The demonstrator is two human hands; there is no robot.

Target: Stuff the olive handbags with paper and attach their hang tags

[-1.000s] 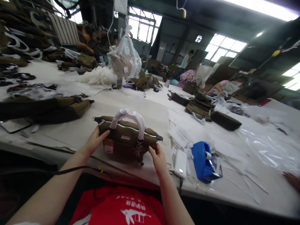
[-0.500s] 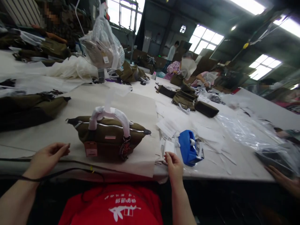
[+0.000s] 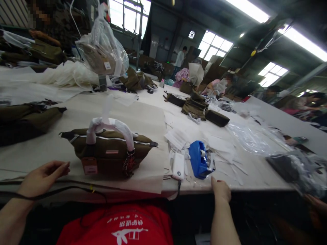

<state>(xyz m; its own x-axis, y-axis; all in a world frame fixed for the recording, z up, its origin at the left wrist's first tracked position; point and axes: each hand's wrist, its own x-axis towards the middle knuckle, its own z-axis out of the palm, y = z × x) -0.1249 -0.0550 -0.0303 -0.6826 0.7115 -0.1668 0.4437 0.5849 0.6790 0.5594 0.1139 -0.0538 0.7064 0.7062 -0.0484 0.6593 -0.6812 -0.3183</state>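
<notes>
An olive-green handbag [image 3: 140, 148] stands upright on the table before me, its zip closed and its handles [image 3: 122, 126] wrapped in white. A paper tag [image 3: 90, 166] hangs at its left front and a dark reddish charm [image 3: 129, 163] at its right. My left hand [image 3: 43, 177] is just left of the bag, apart from it, fingers stretched forward and slightly bent, nothing visible in them. A blue tape dispenser [image 3: 195, 160] sits to the bag's right. My right hand [image 3: 221, 190] is at its near right corner, fingers closed; whether they grip anything is hidden.
A white power bank [image 3: 178, 166] with a black cable lies beside the dispenser. Paper strips [image 3: 235, 166] are scattered right. Other olive bags [image 3: 195, 109] lie further back and at left. A plastic-wrapped bag [image 3: 98, 58] stands at the back left. People work across the table.
My right hand has moved right, from in front of the power bank to the dispenser's near right corner, uncovering the power bank. My left hand stays beside the bag. The view has shifted right.
</notes>
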